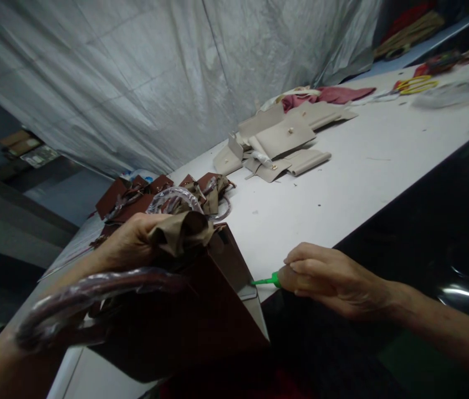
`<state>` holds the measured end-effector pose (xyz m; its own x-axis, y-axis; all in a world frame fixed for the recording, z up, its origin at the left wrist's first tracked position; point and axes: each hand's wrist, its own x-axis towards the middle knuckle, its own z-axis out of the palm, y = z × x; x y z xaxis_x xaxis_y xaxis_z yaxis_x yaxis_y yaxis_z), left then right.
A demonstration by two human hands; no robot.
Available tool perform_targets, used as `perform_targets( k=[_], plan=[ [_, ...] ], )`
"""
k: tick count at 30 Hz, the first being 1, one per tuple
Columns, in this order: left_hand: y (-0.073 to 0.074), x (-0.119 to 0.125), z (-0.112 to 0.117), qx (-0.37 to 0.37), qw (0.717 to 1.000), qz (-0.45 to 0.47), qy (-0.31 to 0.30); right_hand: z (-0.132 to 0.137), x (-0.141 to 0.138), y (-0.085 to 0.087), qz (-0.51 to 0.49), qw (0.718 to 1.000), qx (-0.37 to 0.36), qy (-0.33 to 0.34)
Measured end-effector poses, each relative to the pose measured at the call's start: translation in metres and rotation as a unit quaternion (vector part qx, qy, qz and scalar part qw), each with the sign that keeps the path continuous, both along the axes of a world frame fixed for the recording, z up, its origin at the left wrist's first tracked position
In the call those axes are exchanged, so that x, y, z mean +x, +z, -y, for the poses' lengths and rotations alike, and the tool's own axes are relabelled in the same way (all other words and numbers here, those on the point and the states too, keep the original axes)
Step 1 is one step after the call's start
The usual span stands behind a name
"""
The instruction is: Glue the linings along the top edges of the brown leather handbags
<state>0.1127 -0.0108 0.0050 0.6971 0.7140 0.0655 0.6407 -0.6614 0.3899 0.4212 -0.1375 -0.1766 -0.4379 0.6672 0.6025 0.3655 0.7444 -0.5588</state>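
Observation:
A brown handbag (pixel 184 321) lies tilted near my body, its plastic-wrapped handle (pixel 93 293) pointing left. My left hand (pixel 145 235) is closed on the bag's upper side, at the khaki lining (pixel 180 233) bunched out of it; the fingertips are partly hidden. In my right hand (pixel 330 277) is a small glue bottle (pixel 290 278) with a green nozzle, fingers wrapped round it. The nozzle tip meets or nearly meets the open side panel of the bag; I cannot tell if it touches.
More brown bags (pixel 134 199) with wrapped handles sit at the left of the white table (pixel 367 160). Beige bag pieces (pixel 284 138) lie behind, beside pink cloth (pixel 342 95). Yellow-handled scissors (pixel 415 85) rest at the far right. A grey plastic sheet (pixel 155 72) hangs along the back.

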Motion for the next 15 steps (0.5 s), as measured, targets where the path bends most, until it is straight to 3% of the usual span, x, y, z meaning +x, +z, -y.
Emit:
perform_targets(
  k=[3, 8, 15],
  plan=[
    [-0.011, -0.002, 0.018, 0.042, 0.998, -0.003, -0.043, -0.002, -0.001, -0.002, -0.004, 1.000, 0.011, -0.002],
    [-0.030, -0.015, 0.040, 0.101, 0.995, 0.006, 0.019, -0.001, -0.001, -0.002, -0.024, 1.000, -0.007, -0.006],
    [-0.059, -0.052, 0.045, 0.129, 0.991, -0.010, 0.018, -0.003, -0.003, 0.000, -0.035, 0.999, -0.028, -0.001]
  ],
)
